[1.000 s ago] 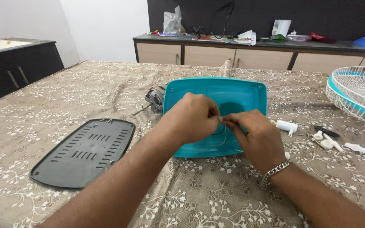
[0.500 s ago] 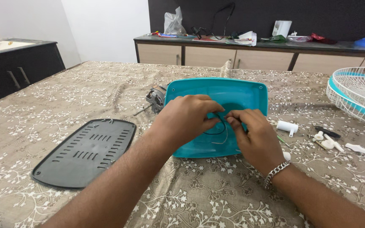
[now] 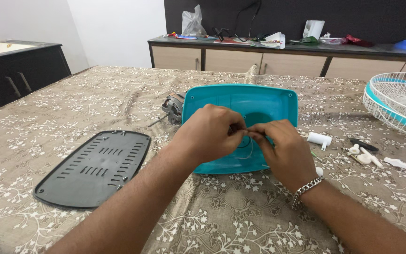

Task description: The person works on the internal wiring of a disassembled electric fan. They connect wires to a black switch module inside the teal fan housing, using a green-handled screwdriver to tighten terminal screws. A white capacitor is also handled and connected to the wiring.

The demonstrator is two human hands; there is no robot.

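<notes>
Left hand point(image 3: 212, 134) and right hand point(image 3: 280, 150) met fingertip to fingertip, both pinching one thin wire point(image 3: 246, 151) over one teal plastic housing point(image 3: 259, 101) lying open on the patterned tablecloth point(image 3: 71, 103). One dark vented plate point(image 3: 95, 167) left, one motor point(image 3: 172, 107) behind, one fan grille point(image 3: 395, 106) right.

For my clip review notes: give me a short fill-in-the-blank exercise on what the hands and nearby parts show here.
1. Both hands, left hand and right hand, pinch a thin wire over the ____ shell.
2. The dark grille plate lies to the ____ of the shell.
3. The right wrist wears a ____ bracelet.
4. The motor lies at the shell's ____ edge.

Missing words: teal; left; chain; left
</notes>
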